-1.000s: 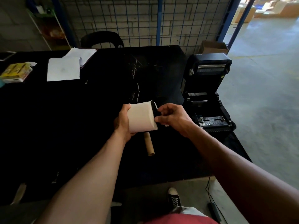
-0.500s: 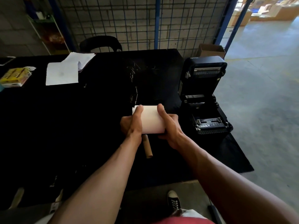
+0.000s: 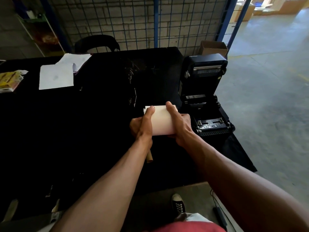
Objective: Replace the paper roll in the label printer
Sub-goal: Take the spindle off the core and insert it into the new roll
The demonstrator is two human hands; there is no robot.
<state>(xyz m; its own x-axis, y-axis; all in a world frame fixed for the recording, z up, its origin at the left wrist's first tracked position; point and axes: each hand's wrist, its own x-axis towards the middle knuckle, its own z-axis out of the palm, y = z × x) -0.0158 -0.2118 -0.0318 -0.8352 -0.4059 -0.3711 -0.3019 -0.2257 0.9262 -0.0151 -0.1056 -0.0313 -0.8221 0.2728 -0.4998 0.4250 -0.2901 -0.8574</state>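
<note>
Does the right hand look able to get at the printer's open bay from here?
Probably yes. The printer stands just beside the right hand with its lid raised and nothing between them, though that hand and the left hand grip the paper roll.

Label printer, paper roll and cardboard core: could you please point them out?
label printer point(image 3: 204, 61), head view, raised lid
paper roll point(image 3: 161, 120), head view, white outer surface
cardboard core point(image 3: 149, 158), head view, exposed near end

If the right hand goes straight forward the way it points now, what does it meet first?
Probably nothing soon. The right hand, gripping the white paper roll, points away over the black table; the open black label printer lies right of that line. Depth is unclear.
</note>
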